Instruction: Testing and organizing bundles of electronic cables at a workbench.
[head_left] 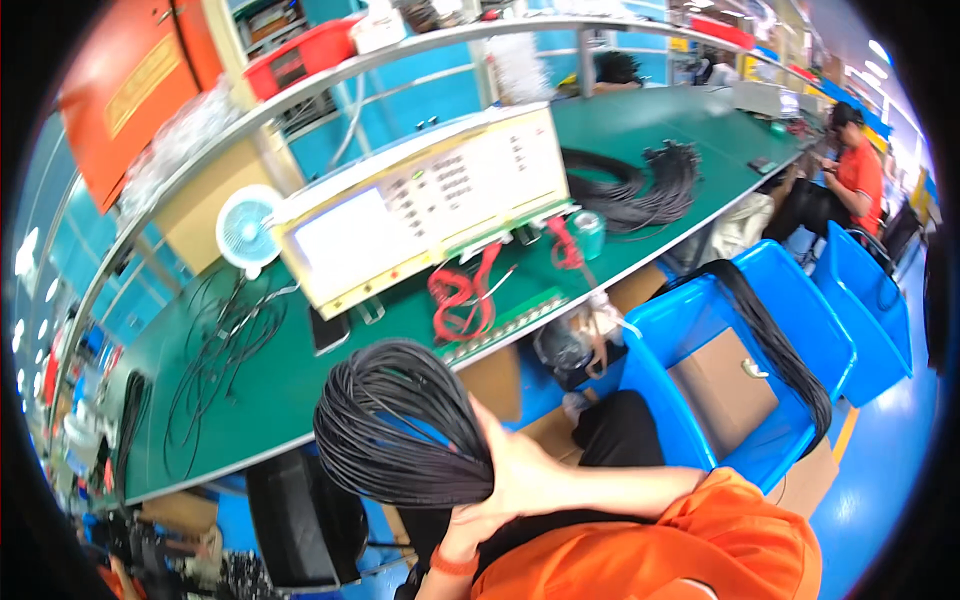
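A thick looped bundle of black cables (400, 425) is held up in front of me, off the near edge of the bench. My right hand (520, 470) is closed round its gathered end, with the fingers partly hidden behind the cables. Just below, my left hand (472, 525), with an orange band at the wrist, also grips that end; most of its fingers are out of sight. Beyond the bundle stands a white and yellow test instrument (430, 205) with a screen and buttons. Red wires (465, 300) hang from its front.
Loose black cables (235, 330), a small fan (250, 230) and a phone (330, 330) are on the green bench (640, 115). More bundled cables (660, 190) lie farther right. A blue bin (650, 400) with cables over its rim stands at right. A co-worker (860, 175) sits beyond.
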